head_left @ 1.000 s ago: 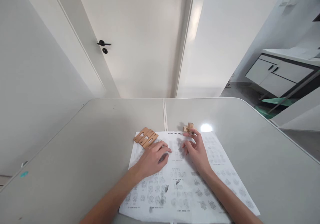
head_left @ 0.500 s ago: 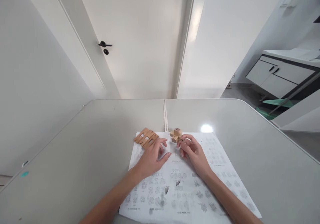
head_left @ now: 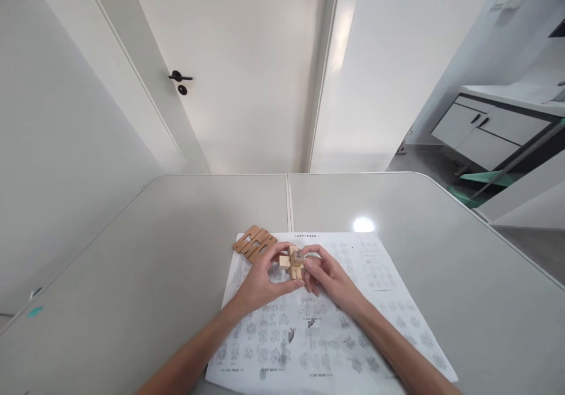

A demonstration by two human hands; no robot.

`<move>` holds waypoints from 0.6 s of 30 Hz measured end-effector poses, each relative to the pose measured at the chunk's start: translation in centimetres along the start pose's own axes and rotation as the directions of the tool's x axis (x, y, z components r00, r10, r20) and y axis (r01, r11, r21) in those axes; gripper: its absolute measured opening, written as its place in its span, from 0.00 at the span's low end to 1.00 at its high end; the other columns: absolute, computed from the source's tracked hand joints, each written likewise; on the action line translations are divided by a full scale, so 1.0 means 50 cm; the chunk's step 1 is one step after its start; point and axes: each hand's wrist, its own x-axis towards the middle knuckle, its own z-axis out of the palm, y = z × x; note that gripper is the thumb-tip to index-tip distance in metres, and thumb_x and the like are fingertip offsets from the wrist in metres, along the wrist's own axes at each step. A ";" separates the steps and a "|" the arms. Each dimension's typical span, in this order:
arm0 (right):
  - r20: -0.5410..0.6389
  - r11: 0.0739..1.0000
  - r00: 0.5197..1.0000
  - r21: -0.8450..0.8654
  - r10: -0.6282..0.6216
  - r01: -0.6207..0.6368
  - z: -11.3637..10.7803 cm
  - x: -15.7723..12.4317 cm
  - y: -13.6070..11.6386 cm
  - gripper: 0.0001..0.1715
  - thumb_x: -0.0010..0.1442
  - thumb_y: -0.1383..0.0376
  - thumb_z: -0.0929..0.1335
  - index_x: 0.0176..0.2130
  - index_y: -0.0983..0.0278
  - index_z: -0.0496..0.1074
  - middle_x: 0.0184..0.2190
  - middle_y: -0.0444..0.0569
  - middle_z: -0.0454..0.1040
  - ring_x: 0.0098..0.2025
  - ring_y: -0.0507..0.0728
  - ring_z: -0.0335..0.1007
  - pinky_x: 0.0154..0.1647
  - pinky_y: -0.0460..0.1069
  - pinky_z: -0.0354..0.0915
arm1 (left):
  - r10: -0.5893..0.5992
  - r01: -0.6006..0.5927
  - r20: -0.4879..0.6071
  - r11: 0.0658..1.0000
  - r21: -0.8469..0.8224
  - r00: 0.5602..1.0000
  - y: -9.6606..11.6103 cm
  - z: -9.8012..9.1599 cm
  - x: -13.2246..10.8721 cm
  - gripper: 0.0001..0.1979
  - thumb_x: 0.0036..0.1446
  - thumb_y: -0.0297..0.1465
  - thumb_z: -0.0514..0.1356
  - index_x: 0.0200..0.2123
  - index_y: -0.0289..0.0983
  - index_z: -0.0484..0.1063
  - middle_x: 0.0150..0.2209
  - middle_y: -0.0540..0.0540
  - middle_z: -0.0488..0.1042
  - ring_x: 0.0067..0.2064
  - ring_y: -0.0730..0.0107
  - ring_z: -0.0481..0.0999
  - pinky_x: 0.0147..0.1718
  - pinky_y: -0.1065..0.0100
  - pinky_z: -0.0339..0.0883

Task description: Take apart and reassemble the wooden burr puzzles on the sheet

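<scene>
A small wooden interlocking puzzle (head_left: 296, 259), made of crossed light blocks with dark marks on some ends, is held between both hands above the printed sheet. My left hand (head_left: 265, 276) curves around its left side, index finger at the top and thumb at the lower edge. My right hand (head_left: 332, 278) grips its right side with thumb and fingertips; part of the puzzle is hidden there. Just behind my left hand lie several flat brown wooden pieces (head_left: 253, 241) with cut-out notches, side by side.
A large white sheet (head_left: 324, 348) printed with small grey diagrams lies under both hands on the grey table (head_left: 185, 254). A seam (head_left: 289, 203) crosses the far part of the tabletop. Beyond stand a white door (head_left: 247, 77) and, at right, a white cabinet (head_left: 485, 130).
The puzzle stood on the sheet's far edge beside my right fingers; now it is nearer and further left, between both hands. My left hand has closed on it.
</scene>
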 end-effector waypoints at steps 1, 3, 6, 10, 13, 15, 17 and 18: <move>0.013 1.000 1.000 -0.024 0.010 -0.010 -0.002 0.001 -0.001 0.19 0.72 0.49 0.66 0.51 0.60 0.67 0.24 0.41 0.71 0.24 0.52 0.64 0.27 0.48 0.62 | 0.020 -0.020 -0.002 1.000 0.002 1.000 0.002 0.000 0.000 0.27 0.57 0.37 0.72 0.57 0.43 0.69 0.56 0.42 0.75 0.56 0.55 0.75 0.57 0.56 0.69; 0.059 0.999 0.998 -0.046 0.025 -0.023 -0.005 0.001 -0.003 0.21 0.71 0.48 0.67 0.51 0.60 0.68 0.26 0.42 0.72 0.26 0.52 0.66 0.28 0.49 0.63 | 0.054 -0.054 -0.005 0.999 0.009 0.999 0.004 -0.001 -0.001 0.27 0.55 0.35 0.73 0.56 0.43 0.71 0.55 0.43 0.76 0.55 0.56 0.76 0.57 0.56 0.69; 0.122 0.999 0.992 -0.049 0.021 -0.015 -0.010 0.002 -0.005 0.21 0.70 0.48 0.68 0.51 0.61 0.71 0.29 0.44 0.73 0.29 0.54 0.68 0.28 0.49 0.64 | 0.076 -0.076 0.001 0.996 0.035 0.997 0.006 -0.004 -0.001 0.29 0.51 0.34 0.75 0.55 0.43 0.72 0.55 0.43 0.78 0.55 0.56 0.77 0.57 0.56 0.69; 0.068 0.995 0.998 -0.097 -0.004 0.011 -0.015 0.002 -0.004 0.18 0.68 0.50 0.71 0.46 0.60 0.75 0.29 0.43 0.71 0.26 0.51 0.62 0.29 0.49 0.61 | 0.081 -0.081 0.001 0.993 0.089 0.997 0.007 -0.008 -0.001 0.31 0.48 0.35 0.76 0.55 0.42 0.72 0.55 0.41 0.78 0.55 0.54 0.77 0.57 0.55 0.69; 0.002 0.991 1.000 -0.129 -0.030 0.030 -0.015 0.000 0.000 0.17 0.66 0.50 0.73 0.44 0.60 0.77 0.31 0.43 0.71 0.28 0.51 0.62 0.32 0.49 0.62 | 0.085 -0.083 -0.006 0.989 0.121 0.996 0.007 -0.009 -0.001 0.32 0.47 0.37 0.77 0.55 0.41 0.73 0.55 0.41 0.79 0.54 0.53 0.78 0.55 0.55 0.70; -0.029 0.989 0.999 -0.143 -0.042 0.038 -0.013 -0.002 0.003 0.17 0.65 0.49 0.73 0.44 0.59 0.77 0.31 0.44 0.72 0.31 0.53 0.64 0.34 0.50 0.63 | 0.083 -0.080 -0.018 0.988 0.129 0.996 0.006 -0.009 -0.001 0.31 0.47 0.38 0.77 0.54 0.41 0.74 0.54 0.41 0.80 0.53 0.53 0.79 0.54 0.55 0.71; -0.062 0.986 0.997 -0.164 -0.047 0.037 -0.009 -0.004 0.006 0.18 0.64 0.48 0.73 0.42 0.59 0.77 0.30 0.44 0.72 0.32 0.54 0.65 0.35 0.50 0.64 | 0.078 -0.073 -0.036 0.988 0.133 0.996 0.005 -0.009 -0.001 0.31 0.47 0.38 0.77 0.54 0.41 0.74 0.53 0.41 0.81 0.53 0.52 0.79 0.54 0.55 0.71; -0.080 0.984 0.996 -0.177 -0.049 0.035 -0.007 -0.005 0.007 0.19 0.64 0.48 0.73 0.42 0.60 0.77 0.29 0.43 0.72 0.31 0.54 0.65 0.35 0.50 0.64 | 0.074 -0.068 -0.044 0.988 0.135 0.996 0.005 -0.009 -0.001 0.31 0.47 0.38 0.77 0.54 0.41 0.74 0.52 0.41 0.81 0.52 0.52 0.80 0.54 0.54 0.71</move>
